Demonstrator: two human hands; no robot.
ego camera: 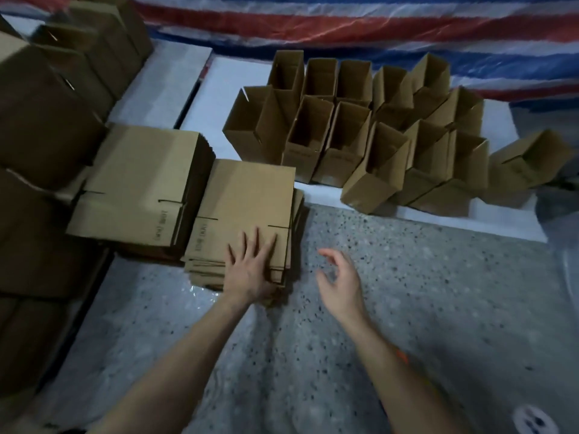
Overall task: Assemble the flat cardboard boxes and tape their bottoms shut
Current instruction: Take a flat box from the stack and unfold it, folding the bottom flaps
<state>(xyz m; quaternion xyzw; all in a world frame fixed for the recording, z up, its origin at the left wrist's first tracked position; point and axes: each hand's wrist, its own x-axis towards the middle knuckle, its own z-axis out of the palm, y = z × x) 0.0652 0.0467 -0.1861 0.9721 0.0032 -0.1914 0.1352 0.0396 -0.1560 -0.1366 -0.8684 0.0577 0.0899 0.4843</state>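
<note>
We find our left hand (250, 267) laid flat, fingers spread, on the top sheet of the near stack (244, 208) of flat boxes, at that sheet's near edge. Where the thumb lies we cannot tell. Our right hand (340, 283) hangs above the floor (423, 277), just right of the stack's near right corner, touching nothing. Its fingers are loosely curled and its thumb stands apart from the forefinger.

The near stack rests on the speckled floor, partly on clear film (203, 297). A second, taller stack (141, 183) of flat boxes touches its left side.

The built boxes (360, 130) stand in a cluster with their open ends up. They sit on a white sheet (200, 89) beyond the stacks, along its near edge. Several at the right lean over. One box (529, 158) lies tipped at the sheet's right edge.

Larger cartons (40, 126) are piled along the left side. A red, white and blue tarp (313, 26) lies across the far side.
</note>
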